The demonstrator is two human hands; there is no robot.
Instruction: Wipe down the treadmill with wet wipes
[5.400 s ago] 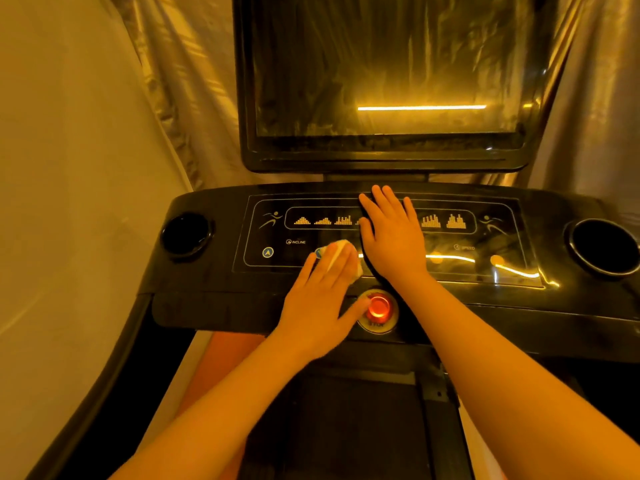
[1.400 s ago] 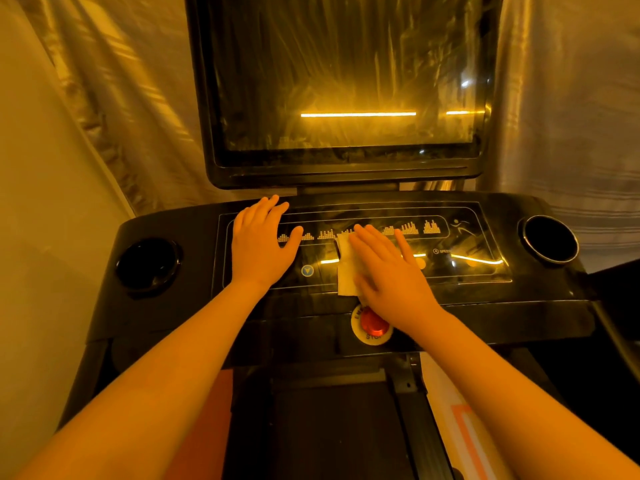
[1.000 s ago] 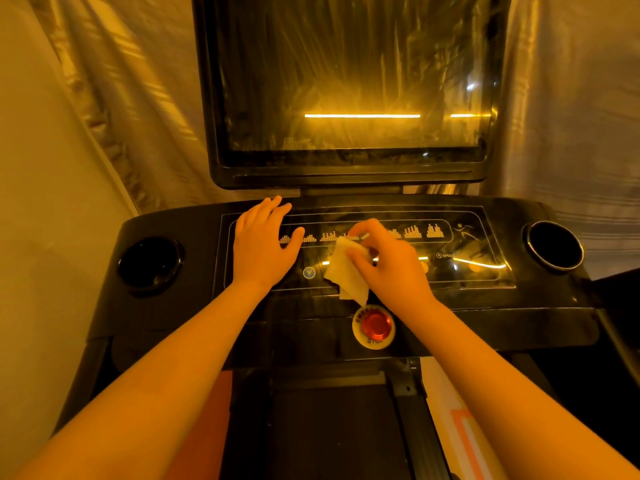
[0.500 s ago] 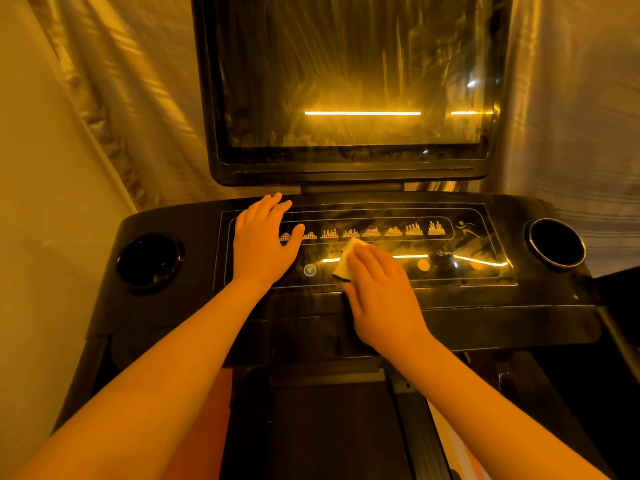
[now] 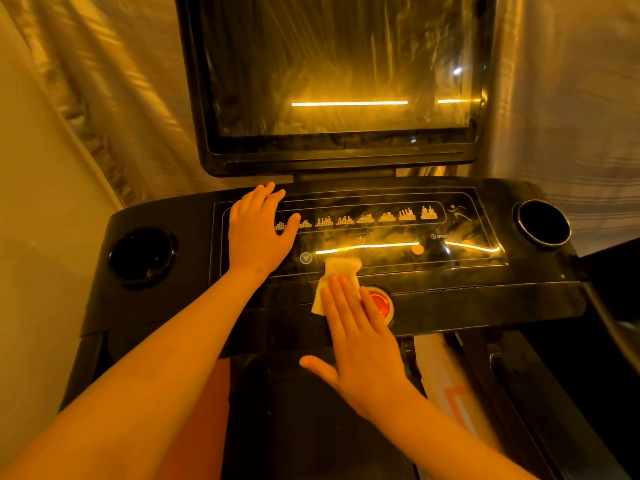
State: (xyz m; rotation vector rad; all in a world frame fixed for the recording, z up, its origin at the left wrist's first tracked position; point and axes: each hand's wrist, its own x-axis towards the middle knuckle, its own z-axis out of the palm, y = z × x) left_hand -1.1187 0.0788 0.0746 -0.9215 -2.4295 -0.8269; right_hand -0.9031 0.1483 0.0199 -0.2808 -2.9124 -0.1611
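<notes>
Head view, looking down on a treadmill console (image 5: pixel 166 216) — glossy black, under amber light. Left hand (image 5: pixel 258 230) flat on the upper left of the control panel (image 5: pixel 398 233), fingers extended and slightly spread, thumb out to the right, clamped on nothing. Right hand (image 5: pixel 360 344) lower, palm down, fingers straight and close together, thumb splayed left; fingertips (image 5: pixel 337 284) pressing a wet wipe (image 5: pixel 341 266) against the console's front edge, not pinching it. Wipe pale and crumpled, lying across the lower border of the panel and the sloping lip beneath, just left of the red stop button (image 5: pixel 381 303), which is partly covered by the right hand's outer fingers. Round cup holder (image 5: pixel 142 254) at the left end, second cup holder (image 5: pixel 542 223) at the right end. Upright dark screen (image 5: pixel 346 64) above the console — streaked, with a bright horizontal reflection. Treadmill belt (image 5: pixel 311 427) dark, below, between the forearms. Draped curtain (image 5: pixel 104 81) behind.
</notes>
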